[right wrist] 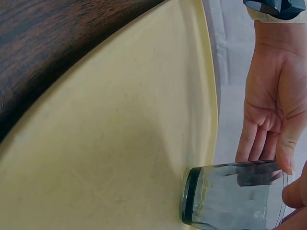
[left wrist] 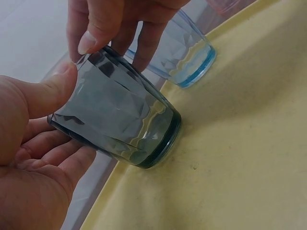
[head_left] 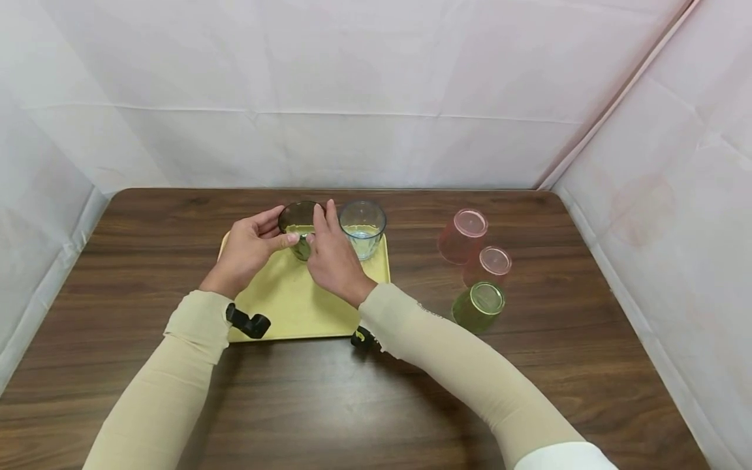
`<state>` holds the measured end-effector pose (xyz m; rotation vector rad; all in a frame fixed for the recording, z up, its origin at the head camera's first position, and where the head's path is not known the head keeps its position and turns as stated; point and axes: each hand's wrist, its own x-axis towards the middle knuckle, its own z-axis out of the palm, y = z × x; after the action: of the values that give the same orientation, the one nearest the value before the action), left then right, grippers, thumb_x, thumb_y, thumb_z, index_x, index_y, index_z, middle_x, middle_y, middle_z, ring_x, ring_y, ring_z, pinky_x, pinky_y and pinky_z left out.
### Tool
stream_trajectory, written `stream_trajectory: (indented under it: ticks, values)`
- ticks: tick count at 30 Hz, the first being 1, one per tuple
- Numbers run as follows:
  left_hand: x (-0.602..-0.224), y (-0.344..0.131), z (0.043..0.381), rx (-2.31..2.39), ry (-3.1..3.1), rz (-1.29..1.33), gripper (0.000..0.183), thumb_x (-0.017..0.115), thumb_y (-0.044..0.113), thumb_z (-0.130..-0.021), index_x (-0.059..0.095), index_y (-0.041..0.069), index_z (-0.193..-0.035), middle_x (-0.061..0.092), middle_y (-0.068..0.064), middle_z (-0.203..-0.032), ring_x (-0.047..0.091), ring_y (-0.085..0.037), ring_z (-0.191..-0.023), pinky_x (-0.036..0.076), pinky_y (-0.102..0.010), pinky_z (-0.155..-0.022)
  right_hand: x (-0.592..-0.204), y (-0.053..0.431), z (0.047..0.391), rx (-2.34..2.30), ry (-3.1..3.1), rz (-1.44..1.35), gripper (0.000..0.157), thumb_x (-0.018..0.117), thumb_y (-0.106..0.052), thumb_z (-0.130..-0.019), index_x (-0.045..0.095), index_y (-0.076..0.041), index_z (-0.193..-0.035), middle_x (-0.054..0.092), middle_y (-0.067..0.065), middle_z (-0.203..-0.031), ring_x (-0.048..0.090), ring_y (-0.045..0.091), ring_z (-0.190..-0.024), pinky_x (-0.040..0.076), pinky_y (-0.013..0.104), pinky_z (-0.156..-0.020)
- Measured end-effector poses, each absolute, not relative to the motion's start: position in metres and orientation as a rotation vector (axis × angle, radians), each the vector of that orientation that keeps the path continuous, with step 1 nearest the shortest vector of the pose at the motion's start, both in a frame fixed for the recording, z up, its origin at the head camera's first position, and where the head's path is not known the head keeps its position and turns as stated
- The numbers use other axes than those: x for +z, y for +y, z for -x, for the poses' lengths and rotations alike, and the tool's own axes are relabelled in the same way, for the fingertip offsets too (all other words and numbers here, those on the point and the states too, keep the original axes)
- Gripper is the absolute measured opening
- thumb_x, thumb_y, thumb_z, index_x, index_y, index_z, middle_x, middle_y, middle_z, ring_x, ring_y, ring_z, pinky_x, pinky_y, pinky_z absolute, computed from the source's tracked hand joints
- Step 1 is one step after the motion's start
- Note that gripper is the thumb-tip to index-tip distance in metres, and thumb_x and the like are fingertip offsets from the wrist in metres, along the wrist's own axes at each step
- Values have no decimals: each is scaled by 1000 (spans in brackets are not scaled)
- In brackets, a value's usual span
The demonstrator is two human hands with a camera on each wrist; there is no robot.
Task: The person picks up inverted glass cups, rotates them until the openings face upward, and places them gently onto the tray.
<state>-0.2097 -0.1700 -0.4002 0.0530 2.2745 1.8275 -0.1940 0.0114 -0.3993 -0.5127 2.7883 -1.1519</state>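
Note:
An upright smoky-grey glass (head_left: 298, 220) stands at the far side of a yellow tray (head_left: 294, 301), between both hands. My left hand (head_left: 242, 253) holds its left side, thumb near the rim and fingers behind, as the left wrist view shows. From the right, my right hand (head_left: 333, 260) grips the same glass near its rim, with thumb in front and fingers on the far side. A pale blue glass (left wrist: 194, 57) sits upright just right of it on the tray, close to the right fingers. The grey glass's base (right wrist: 192, 196) is at the tray surface.
On the brown wooden table (head_left: 294, 405), right of the tray, two pink glasses (head_left: 461, 238) and a green glass (head_left: 477, 310) stand upside down. White cloth walls (head_left: 352, 78) enclose the table's back and sides.

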Motion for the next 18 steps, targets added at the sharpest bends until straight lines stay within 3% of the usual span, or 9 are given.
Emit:
stream_trajectory:
  ticks: [5, 7, 9, 12, 15, 18]
  values:
    - [-402, -169, 211, 1820, 2268, -46, 76, 70, 18, -101, 29, 11, -165, 35, -11, -170, 34, -25, -157, 38, -41, -125, -400, 10, 194, -1095, 2811, 506, 61, 40, -9, -112, 12, -2, -166, -6, 20, -176, 44, 29, -152, 44, 26, -59]
    - [-403, -169, 211, 1819, 2272, -43, 77, 71, 19, -101, 29, 11, -165, 35, -11, -169, 34, -26, -157, 37, -42, -125, -401, 10, 194, -1065, 2834, 517, 61, 40, -9, -112, 14, -2, -166, -5, 19, -176, 29, 29, -160, 53, 30, -72]
    - [-403, -168, 212, 1823, 2277, -45, 77, 71, 19, -101, 30, 10, -165, 35, -11, -169, 35, -26, -157, 38, -41, -125, -401, 10, 193, -1022, 2867, 538, 60, 41, -11, -112, 16, -1, -166, -2, 20, -176, 18, 31, -163, 57, 34, -96]
    - [-403, -167, 212, 1808, 2291, -57, 77, 71, 17, -101, 29, 10, -165, 36, -11, -169, 35, -26, -157, 39, -38, -124, -400, 10, 191, -929, 2916, 579, 60, 42, -16, -113, 18, -1, -166, 0, 21, -176, 3, 34, -165, 35, 41, -128]
    - [-403, -165, 213, 1788, 2304, -80, 77, 70, 16, -101, 28, 10, -165, 35, -12, -169, 35, -26, -157, 40, -37, -123, -399, 11, 189, -814, 2965, 635, 61, 42, -20, -113, 19, 0, -165, 2, 22, -175, 1, 34, -165, 18, 42, -134]
    - [-401, -166, 211, 1725, 2351, -106, 80, 71, 23, -101, 27, 13, -166, 33, -10, -170, 32, -27, -158, 37, -42, -125, -397, 11, 187, -758, 2993, 685, 65, 48, -24, -111, 21, 0, -165, 5, 22, -175, 2, 33, -165, 13, 42, -135]
